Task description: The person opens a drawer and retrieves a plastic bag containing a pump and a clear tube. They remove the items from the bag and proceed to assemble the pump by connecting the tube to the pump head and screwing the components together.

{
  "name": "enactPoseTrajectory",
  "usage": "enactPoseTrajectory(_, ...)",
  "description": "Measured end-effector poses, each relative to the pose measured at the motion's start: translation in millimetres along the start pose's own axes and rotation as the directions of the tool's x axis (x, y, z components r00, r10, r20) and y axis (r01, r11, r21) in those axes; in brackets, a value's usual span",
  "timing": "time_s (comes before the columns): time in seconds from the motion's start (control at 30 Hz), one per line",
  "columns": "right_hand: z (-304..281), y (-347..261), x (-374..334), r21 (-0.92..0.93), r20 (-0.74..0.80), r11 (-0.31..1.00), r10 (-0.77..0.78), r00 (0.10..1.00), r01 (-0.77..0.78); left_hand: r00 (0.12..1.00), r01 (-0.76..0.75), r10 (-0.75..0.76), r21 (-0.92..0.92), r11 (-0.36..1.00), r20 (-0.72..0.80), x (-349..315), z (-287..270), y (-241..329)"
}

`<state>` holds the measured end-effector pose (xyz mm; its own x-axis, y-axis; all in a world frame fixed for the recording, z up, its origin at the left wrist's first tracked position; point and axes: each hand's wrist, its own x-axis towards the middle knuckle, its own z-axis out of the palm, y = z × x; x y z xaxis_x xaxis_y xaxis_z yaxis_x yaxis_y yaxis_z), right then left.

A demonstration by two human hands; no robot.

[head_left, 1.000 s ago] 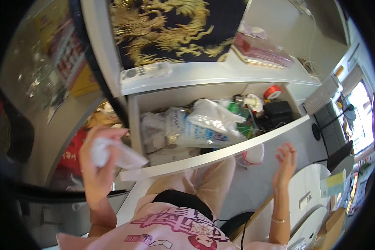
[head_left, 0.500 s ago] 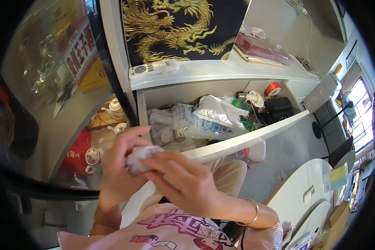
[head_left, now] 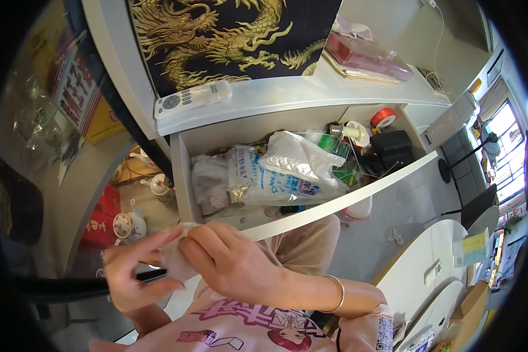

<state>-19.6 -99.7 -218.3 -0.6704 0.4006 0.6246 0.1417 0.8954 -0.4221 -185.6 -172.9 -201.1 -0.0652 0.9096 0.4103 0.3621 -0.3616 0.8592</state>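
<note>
Head view: a crumpled white piece point(head_left: 176, 258) of thin material sits between the two hands, near the drawer's near left corner. Bent fingers of the right hand point(head_left: 234, 264) pinch it; the left hand point(head_left: 132, 273) is spread wide, thumb well apart from the fingers, its fingertips close against the piece, and I cannot tell whether they grip it too. Beyond, the pulled-out drawer point(head_left: 387, 179) holds white plastic bags point(head_left: 302, 161), a black box point(head_left: 393, 148) and a red spool point(head_left: 383, 118). Above it, a white remote point(head_left: 192, 101) lies on the counter point(head_left: 276, 94) before a gold dragon panel point(head_left: 223, 44). Left of the drawer stands a white teapot point(head_left: 136, 224).
</note>
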Motion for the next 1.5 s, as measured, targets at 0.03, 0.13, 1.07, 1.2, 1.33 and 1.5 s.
enactPoseTrajectory(0.03, -5, 2, -3, -0.026, 0.027, 0.999, 0.020, 0.999, -0.019, 0.991, 0.022, -0.015, 0.052, 0.998, -0.130, -1, -3, 1)
enactPoseTrajectory(0.13, -28, 9, -12, -0.134, 0.075, 0.991, 0.032, 0.997, -0.022, 0.865, -0.017, 0.023, 0.017, 1.000, -0.501, 11, -3, 11)
enactPoseTrajectory(1.07, -130, 62, -90, -0.589, -0.170, 0.738, 0.286, 0.943, -0.330, 0.977, 0.159, -0.150, -0.054, 0.986, 0.150, 49, 33, -34)
enactPoseTrajectory(1.2, -192, 104, -118, -0.568, -0.554, 0.513, 0.340, 0.760, -0.643, 0.985, 0.084, -0.081, -0.012, 0.996, 0.154, 50, 31, -35)
enactPoseTrajectory(1.33, -260, 167, -156, -0.442, -0.735, 0.432, 0.328, 0.594, -0.786, 0.986, 0.133, -0.129, -0.035, 0.990, 0.108, 48, 35, -34)
enactPoseTrajectory(1.5, -317, 207, -189, -0.489, -0.801, 0.220, 0.271, 0.534, -0.844, 0.973, 0.161, -0.156, -0.014, 0.987, 0.172, 56, 38, -29)
